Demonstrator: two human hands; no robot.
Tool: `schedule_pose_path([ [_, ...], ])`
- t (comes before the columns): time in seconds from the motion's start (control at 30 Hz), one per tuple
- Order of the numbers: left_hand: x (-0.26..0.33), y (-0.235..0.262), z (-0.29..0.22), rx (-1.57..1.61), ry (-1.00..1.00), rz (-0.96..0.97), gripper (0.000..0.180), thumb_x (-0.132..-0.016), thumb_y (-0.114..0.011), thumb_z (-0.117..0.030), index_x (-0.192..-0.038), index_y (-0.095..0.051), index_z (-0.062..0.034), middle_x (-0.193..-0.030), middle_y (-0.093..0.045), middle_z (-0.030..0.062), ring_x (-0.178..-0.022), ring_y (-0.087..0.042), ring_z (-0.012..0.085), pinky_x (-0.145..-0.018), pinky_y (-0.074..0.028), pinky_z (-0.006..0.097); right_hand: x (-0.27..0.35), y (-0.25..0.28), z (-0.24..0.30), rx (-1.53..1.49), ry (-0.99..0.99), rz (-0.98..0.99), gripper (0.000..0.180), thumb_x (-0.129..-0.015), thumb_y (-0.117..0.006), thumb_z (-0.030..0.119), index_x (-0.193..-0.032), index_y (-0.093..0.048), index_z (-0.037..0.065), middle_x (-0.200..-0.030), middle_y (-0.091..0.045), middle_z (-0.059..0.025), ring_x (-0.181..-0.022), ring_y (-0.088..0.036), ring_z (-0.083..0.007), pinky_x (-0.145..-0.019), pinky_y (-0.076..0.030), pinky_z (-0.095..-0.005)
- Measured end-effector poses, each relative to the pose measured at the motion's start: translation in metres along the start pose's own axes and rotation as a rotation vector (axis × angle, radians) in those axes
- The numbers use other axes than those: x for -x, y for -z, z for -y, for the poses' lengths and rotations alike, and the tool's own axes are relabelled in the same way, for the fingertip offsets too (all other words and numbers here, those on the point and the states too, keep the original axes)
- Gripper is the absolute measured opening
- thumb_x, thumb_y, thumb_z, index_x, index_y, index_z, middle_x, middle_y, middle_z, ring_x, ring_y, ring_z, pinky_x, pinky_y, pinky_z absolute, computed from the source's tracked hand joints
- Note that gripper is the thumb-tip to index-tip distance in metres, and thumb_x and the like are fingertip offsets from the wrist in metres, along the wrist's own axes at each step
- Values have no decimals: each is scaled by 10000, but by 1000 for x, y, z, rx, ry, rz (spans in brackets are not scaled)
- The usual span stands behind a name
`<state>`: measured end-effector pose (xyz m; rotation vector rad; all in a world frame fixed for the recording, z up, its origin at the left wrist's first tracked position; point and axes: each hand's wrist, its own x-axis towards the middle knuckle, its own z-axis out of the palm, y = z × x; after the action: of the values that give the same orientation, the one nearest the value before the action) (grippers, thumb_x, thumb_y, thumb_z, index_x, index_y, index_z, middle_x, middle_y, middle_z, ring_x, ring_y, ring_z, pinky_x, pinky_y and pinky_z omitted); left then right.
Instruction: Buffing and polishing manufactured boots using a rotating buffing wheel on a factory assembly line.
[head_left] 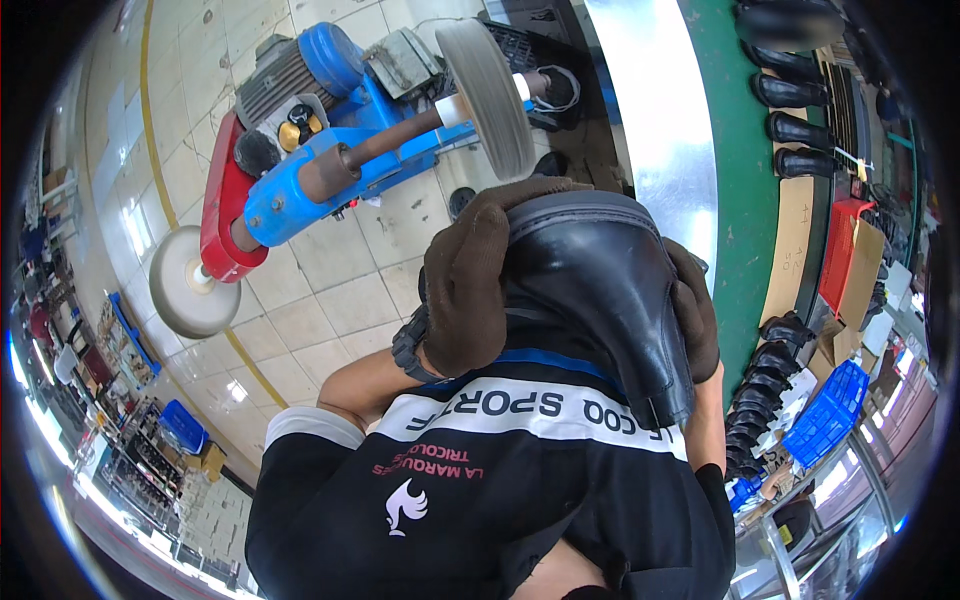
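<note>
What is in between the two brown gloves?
A black leather shoe sits between the left hand and the right hand, both in brown gloves and pressed against its sides. The head view shows this.

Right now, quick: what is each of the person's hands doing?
Left hand: closed, in a brown glove, gripping the black boot near the buffing wheel.
Right hand: closed, also gloved, holding the boot's other side.
</note>
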<state>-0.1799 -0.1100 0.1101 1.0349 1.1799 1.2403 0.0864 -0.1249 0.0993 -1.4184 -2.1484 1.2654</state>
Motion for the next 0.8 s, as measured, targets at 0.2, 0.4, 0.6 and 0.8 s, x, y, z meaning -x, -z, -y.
schedule_pose_path([
  [0.2,5,4,-10,2,-171,147,459,-925,-300,-326,-1081,-523,44,-1020,-601,186,-935,-597,241,-830,-455,318,3,-17,-8,253,391,-224,457,-833,-520,111,-1234,-342,239,-1246,-423,-213,-1084,-480,-391,-897,-400,-454],
  [0.4,1,8,-12,-84,-269,217,425,-846,-500,-309,-1107,-495,28,-1019,-603,186,-947,-594,255,-834,-455,321,-6,-14,-3,259,356,-304,426,-823,-516,140,-1199,-348,251,-1226,-441,-192,-1061,-485,-378,-865,-416,-441],
  [0.6,-10,3,-28,-552,-316,178,416,-720,-628,-195,-1078,-537,-2,-996,-619,152,-907,-596,254,-808,-452,311,-9,1,19,-60,27,-285,408,-788,-548,200,-1190,-490,233,-1180,-464,-183,-994,-495,-377,-858,-399,-440],
  [0.8,-62,32,-19,-894,147,550,620,-608,-660,-295,-1111,-529,44,-1027,-595,170,-933,-564,278,-864,-408,362,-25,4,-32,219,448,-100,801,-584,-620,12,-1304,-386,272,-1314,-379,-126,-1067,-458,-352,-883,-410,-437],
])
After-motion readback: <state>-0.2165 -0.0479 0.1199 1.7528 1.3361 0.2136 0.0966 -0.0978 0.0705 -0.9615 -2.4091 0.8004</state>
